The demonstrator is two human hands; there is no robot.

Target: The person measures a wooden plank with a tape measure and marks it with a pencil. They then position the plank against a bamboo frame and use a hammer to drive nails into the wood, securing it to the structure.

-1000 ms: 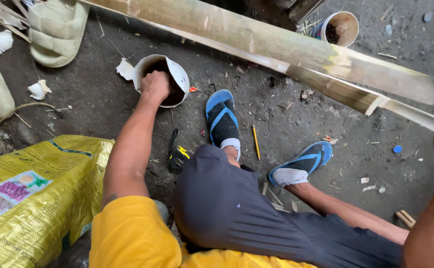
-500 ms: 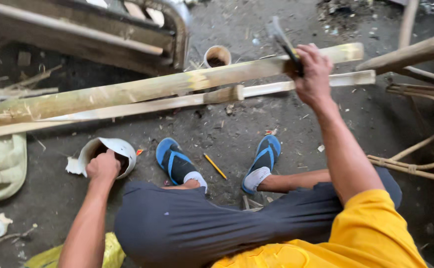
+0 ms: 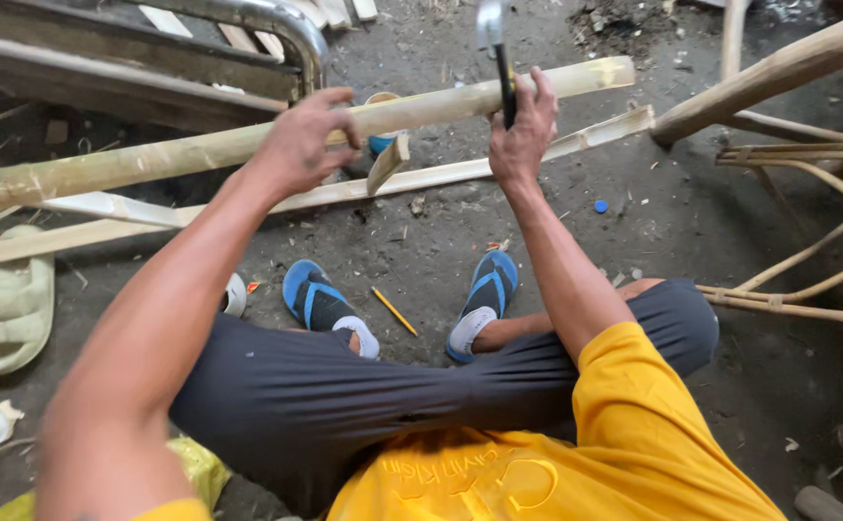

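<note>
The head camera looks down on a person sitting on the ground with both arms stretched forward. The right hand (image 3: 521, 135) is closed around the dark handle of a hammer (image 3: 499, 58), whose metal head rises at the far edge of the view, above a long bamboo pole (image 3: 200, 150). The left hand (image 3: 304, 140) rests on that pole with fingers curled down at its near side, the fingertips pinched together; whether they hold anything small cannot be told. The pole lies across the scene from left to far right, and just beside it on the near side lies a split bamboo strip (image 3: 460, 174), with a short wooden wedge (image 3: 388, 162) standing tilted between the two.

Nearer, the person's feet wear blue sandals (image 3: 315, 299) on the dirt floor (image 3: 692, 232), and a yellow pencil (image 3: 394, 311) lies between them. The person wears dark trousers and a yellow shirt. A small blue cap (image 3: 601, 205) lies on the floor to the right of the right arm. At the right stands a curved rattan frame (image 3: 807, 280); at the far left runs a metal tube (image 3: 267, 19) over wooden slats, and a pale green sandal (image 3: 7, 309) lies at the left edge.
</note>
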